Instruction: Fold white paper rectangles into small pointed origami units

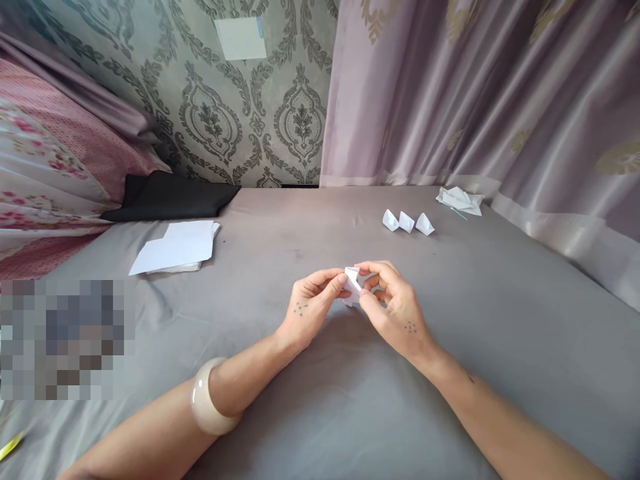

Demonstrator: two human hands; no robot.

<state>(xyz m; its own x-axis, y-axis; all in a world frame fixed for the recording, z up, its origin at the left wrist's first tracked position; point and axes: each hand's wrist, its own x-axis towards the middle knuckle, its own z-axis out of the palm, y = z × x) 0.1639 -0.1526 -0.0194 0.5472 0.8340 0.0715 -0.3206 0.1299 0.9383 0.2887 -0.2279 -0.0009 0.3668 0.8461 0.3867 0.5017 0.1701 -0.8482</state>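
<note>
A small folded piece of white paper [352, 288] is held just above the grey sheet, between my two hands. My left hand [315, 300] pinches its left side between thumb and fingers. On the other side, my right hand [393, 300] grips the paper's right edge, with the index finger at the top and the thumb lower down. The paper's inner folds are partly hidden by my fingers. Beyond my right hand, three small folded paper boats [406, 222] stand in a row on the sheet.
A stack of white paper sheets [175, 248] lies at the left, before a black cloth [175, 195]. White paper pieces [460, 199] and a thin bluish stick [459, 214] lie at the far right. Curtains [420, 93] hang behind. Something yellow [10, 446] is at the lower left, near a blurred-out patch.
</note>
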